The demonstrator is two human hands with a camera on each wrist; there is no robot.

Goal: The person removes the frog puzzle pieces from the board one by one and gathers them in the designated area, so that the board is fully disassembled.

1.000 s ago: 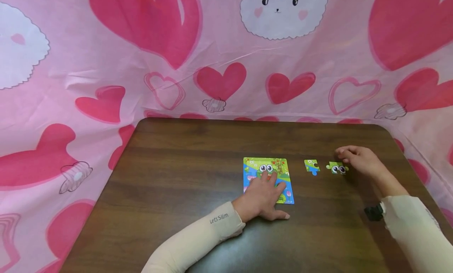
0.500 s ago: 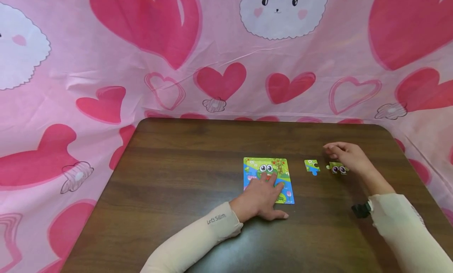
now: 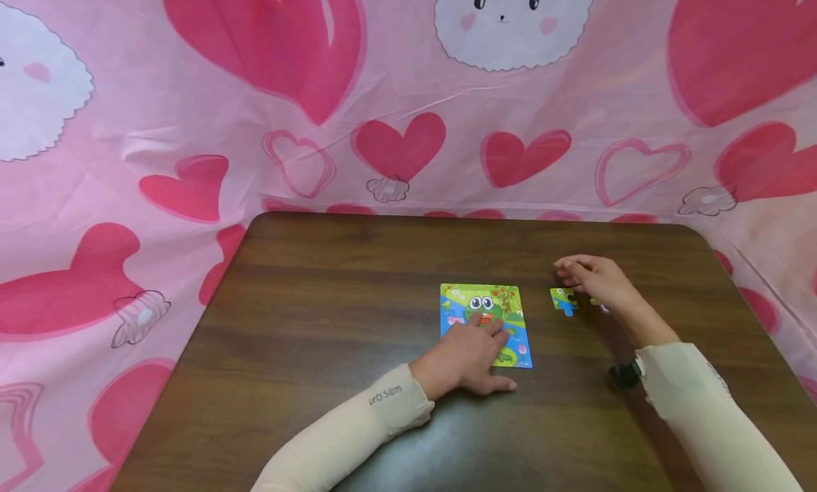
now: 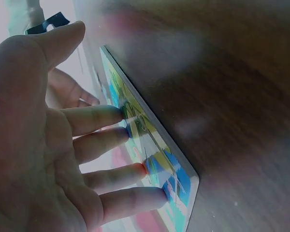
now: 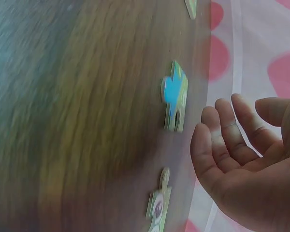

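A square frog picture (image 3: 485, 293) lies flat on the table, and the left hand (image 3: 466, 357) rests on it with spread fingers. In the left wrist view, fingertips (image 4: 135, 169) touch the picture's surface (image 4: 159, 157). The right hand (image 3: 603, 283) hovers just above and right of a green and blue puzzle piece (image 3: 563, 300), holding nothing. Its fingers are loosely bent in the right wrist view, beside that piece (image 5: 176, 96). A second piece with eyes (image 3: 601, 306) is partly hidden under the right hand; in the right wrist view it (image 5: 159, 205) lies nearer the bottom.
The brown wooden table (image 3: 319, 286) extends around the picture and pieces. Pink cloth (image 3: 396, 66) printed with hearts hangs behind and beside it. A dark object (image 3: 624, 376) is attached at the right wrist.
The right hand has moved left, from beside the eyes piece to over its edge and near the green and blue piece. The left hand has barely shifted on the picture.
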